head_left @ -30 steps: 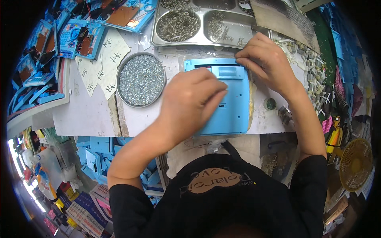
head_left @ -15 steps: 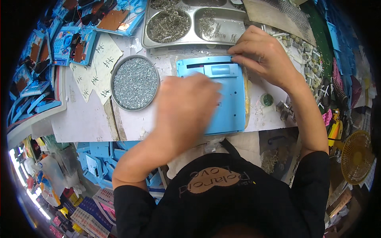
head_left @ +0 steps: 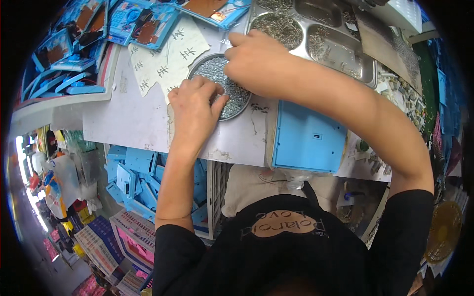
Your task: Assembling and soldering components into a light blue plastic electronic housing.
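Observation:
My left hand [head_left: 194,102] rests over the near left side of a round metal dish [head_left: 232,118] full of small silvery metal pieces [head_left: 212,69] that look like screws. Its fingers are bent and its thumb stands apart from them, lying on the pieces. Above the dish's far right side is my right hand [head_left: 254,64], fingers curled under. Its fingertips are hidden, so whatever they hold does not show. A light-blue plastic housing [head_left: 308,140] lies flat to the right, partly covered by my right forearm.
A metal tray [head_left: 370,74] with several compartments holds small coil springs [head_left: 276,29] at the back. Blue housings with wires [head_left: 148,29] are piled at far left, beside marked pale paper [head_left: 163,59]. More blue parts [head_left: 133,172] fill a crate below the table's front edge.
Both hands have left the blue housing and come to the dish, the right reaching across leftward. The whole view has shifted, with the table's things now further right.

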